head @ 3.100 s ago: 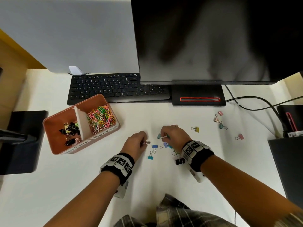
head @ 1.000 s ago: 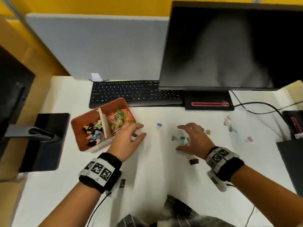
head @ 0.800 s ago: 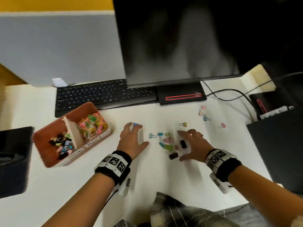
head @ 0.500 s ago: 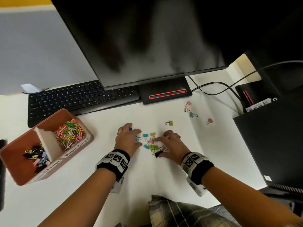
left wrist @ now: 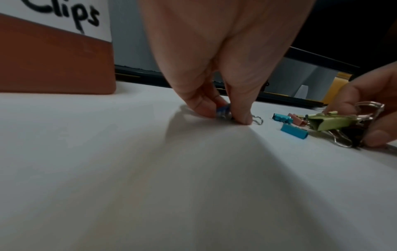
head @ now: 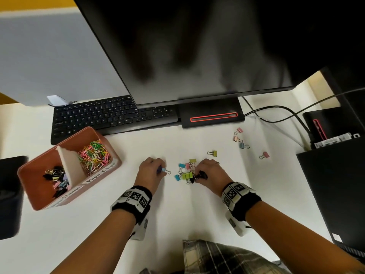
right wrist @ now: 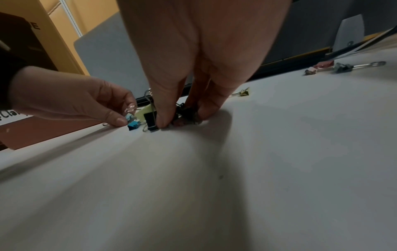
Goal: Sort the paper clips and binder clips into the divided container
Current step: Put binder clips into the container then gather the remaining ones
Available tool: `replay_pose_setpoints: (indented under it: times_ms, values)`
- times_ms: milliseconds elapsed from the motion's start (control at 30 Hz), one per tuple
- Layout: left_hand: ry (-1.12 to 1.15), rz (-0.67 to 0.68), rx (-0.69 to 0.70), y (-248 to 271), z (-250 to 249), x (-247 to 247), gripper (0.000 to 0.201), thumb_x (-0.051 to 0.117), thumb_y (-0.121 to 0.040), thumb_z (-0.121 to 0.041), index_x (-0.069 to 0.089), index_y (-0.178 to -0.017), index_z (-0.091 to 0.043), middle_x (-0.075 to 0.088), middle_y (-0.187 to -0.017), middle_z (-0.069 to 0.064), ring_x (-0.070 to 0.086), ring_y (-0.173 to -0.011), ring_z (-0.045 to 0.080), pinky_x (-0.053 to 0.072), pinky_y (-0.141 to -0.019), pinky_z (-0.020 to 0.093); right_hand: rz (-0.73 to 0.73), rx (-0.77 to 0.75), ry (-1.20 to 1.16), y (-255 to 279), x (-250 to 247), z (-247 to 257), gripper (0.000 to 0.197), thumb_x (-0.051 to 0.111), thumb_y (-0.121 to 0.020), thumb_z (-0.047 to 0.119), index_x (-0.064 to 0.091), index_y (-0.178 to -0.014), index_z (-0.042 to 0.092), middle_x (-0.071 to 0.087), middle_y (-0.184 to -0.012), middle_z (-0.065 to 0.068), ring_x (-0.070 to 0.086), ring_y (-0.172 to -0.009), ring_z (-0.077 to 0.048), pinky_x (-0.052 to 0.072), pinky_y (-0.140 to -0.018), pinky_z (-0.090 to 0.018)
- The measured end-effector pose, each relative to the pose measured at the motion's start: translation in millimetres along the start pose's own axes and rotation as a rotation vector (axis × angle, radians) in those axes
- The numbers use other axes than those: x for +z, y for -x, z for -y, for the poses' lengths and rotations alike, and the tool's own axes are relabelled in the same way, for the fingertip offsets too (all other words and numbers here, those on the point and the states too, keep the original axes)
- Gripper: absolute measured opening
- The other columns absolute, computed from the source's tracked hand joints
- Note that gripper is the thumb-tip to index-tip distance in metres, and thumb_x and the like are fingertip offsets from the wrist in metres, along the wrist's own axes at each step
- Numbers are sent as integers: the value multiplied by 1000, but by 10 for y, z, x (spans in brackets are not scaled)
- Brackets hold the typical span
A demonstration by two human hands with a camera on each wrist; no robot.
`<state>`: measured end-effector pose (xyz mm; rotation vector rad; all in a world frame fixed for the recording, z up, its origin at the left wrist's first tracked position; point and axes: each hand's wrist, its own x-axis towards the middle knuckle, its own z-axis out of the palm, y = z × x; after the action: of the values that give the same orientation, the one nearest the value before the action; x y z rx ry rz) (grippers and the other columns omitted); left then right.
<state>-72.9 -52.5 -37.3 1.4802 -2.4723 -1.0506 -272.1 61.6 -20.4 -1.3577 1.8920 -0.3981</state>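
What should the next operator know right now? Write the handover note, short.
Left hand pinches a small blue metal binder clip on the white desk.
Right hand grips a black binder clip at the mixed-colour clip pile.
Done: the terracotta divided container holds coloured wire paper clips in one compartment, binder clips in the other.
Left: the pile and five stray clips near the monitor stand.

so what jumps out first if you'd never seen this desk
Both hands meet over a heap of binder clips mid-desk: the left hand pinches a blue clip, the right hand a black clip. At left, the container holds bright paper clips.
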Motion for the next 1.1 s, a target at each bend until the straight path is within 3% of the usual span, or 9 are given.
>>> replay_pose_setpoints:
  times_ms: [133, 300, 467, 567, 700, 833, 900, 1000, 1100]
  values:
    - [25, -11, 53, 60, 13, -16, 11, 66, -77, -3, 62, -86, -9, 52, -81, 1, 49, -74, 19, 34, -67, 21, 13, -27, -1, -2, -33, -59, 14, 73, -74, 19, 66, -85, 14, 63, -95, -3, 48, -85, -14, 38, -81, -25]
    - [123, -33, -19, 135, 61, -78, 21, 70, -71, -3, 61, -75, -21, 55, -73, -5, 51, -64, 4, 37, -65, 1, -28, -50, -3, 69, -70, -89, 12, 73, -74, 17, 68, -84, 15, 66, -91, -3, 51, -80, -12, 40, -76, -24]
    - [212, -130, 3, 366, 46, -322, 19, 73, -70, -4, 64, -76, -20, 61, -78, 0, 61, -71, 13, 49, -68, 10, -94, -162, -47, 127, -154, 160, 11, 71, -75, 10, 66, -84, 13, 65, -87, -3, 54, -78, -15, 45, -73, -25]
    - [320, -296, -6, 570, 86, -729, 18, 72, -72, 2, 65, -80, -13, 61, -80, 5, 59, -74, 9, 55, -64, 18, -64, -297, -29, 46, -157, 615, 11, 71, -75, 10, 65, -83, 14, 65, -84, -3, 55, -75, -17, 44, -71, -24]
    - [295, -511, -181, 849, 493, -1474, 17, 72, -74, -1, 63, -82, -13, 62, -77, 3, 57, -66, 0, 45, -62, 2, 15, -506, 10, -255, 91, 1544, 11, 71, -76, 14, 65, -84, 11, 66, -87, -6, 58, -81, -23, 46, -76, -30]
    - [271, -607, -335, 969, 978, -2020, 13, 68, -78, -3, 62, -89, -9, 64, -83, 10, 57, -69, 15, 40, -58, -2, 44, -604, -50, -573, 551, 2484, 14, 70, -75, 16, 63, -87, 13, 67, -89, -6, 59, -84, -23, 50, -82, -38]
    - [278, -560, -399, 961, 1198, -2140, 14, 65, -83, -7, 63, -97, -7, 65, -90, 11, 59, -76, 19, 45, -65, 5, 81, -542, -108, -681, 764, 2863, 20, 70, -77, 19, 61, -95, 15, 66, -99, -5, 60, -91, -22, 50, -88, -41]
    - [254, -468, -434, 953, 1368, -2221, 23, 55, -88, -7, 60, -110, -8, 66, -106, 12, 63, -95, 26, 49, -89, 34, 107, -433, -155, -741, 935, 3085, 44, 71, -78, 29, 52, -117, 19, 58, -120, -5, 58, -103, -23, 50, -91, -42]
    - [244, -499, -337, 978, 1201, -2232, 24, 50, -89, -4, 61, -109, -11, 65, -102, 2, 61, -96, 18, 46, -92, 33, 84, -451, -142, -659, 877, 2866, 48, 70, -78, 32, 49, -121, 24, 52, -125, -1, 56, -104, -20, 50, -91, -40]
